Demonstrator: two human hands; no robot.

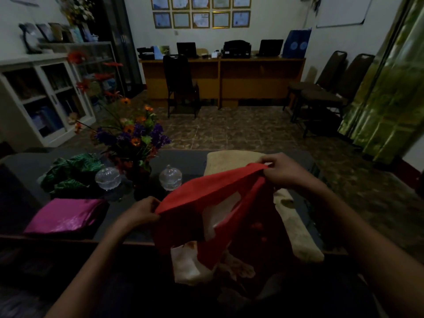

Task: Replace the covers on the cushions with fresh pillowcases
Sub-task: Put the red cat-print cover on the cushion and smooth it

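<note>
Head view shows you holding the red pillowcase up over the near edge of the dark table, its top hem stretched between both hands. Your left hand pinches the lower, nearer corner of that hem; your right hand pinches the higher, farther corner, fingers curled round bunched cloth. So the hem's long axis runs up and away from lower left to upper right, and the rest of the case hangs down toward your lap.

A pale cushion sits low, just below the hanging cloth, its corner poking out beneath the red and a lighter patch showing through a gap in the folds. Whether it is partly inside the case, I cannot tell. It lies below and between both grips, somewhat nearer your left hand.

A second, tan cushion lies bare on the table under your right forearm. Farther left rest a folded magenta cover and a crumpled green cover, with two lidded glass jars beside a flower vase; what the jars hold is not visible.
</note>
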